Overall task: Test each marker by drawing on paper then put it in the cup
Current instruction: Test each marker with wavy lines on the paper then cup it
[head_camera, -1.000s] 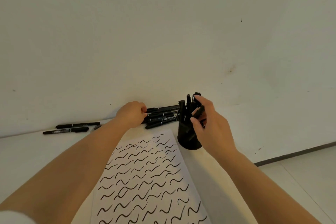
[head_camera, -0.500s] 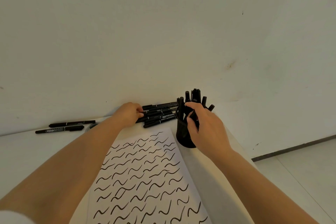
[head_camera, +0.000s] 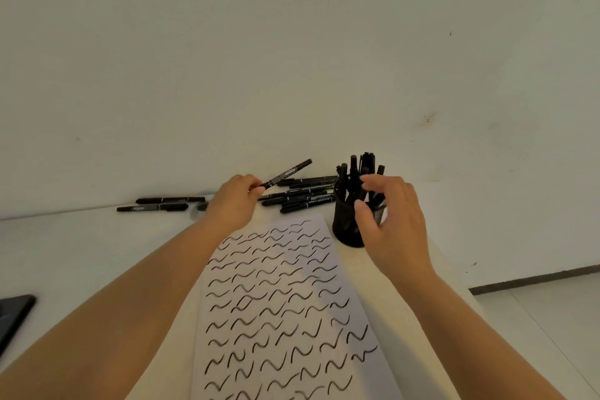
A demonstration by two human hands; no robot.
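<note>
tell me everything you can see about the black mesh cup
The black wire-mesh cup is a round, straight-walled holder that looks like perforated metal. It stands upright on the white table, just past the far right corner of the white paper sheet covered in black squiggles. It is crowded with upright black markers whose ends stick out above the rim. The right hand, fingers spread and relaxed, hovers in front of its right side, hiding part of the wall; whether it touches the cup cannot be told.

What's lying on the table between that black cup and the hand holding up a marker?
In the head view, a pile of black markers lies between the mesh cup and the left hand.
</note>
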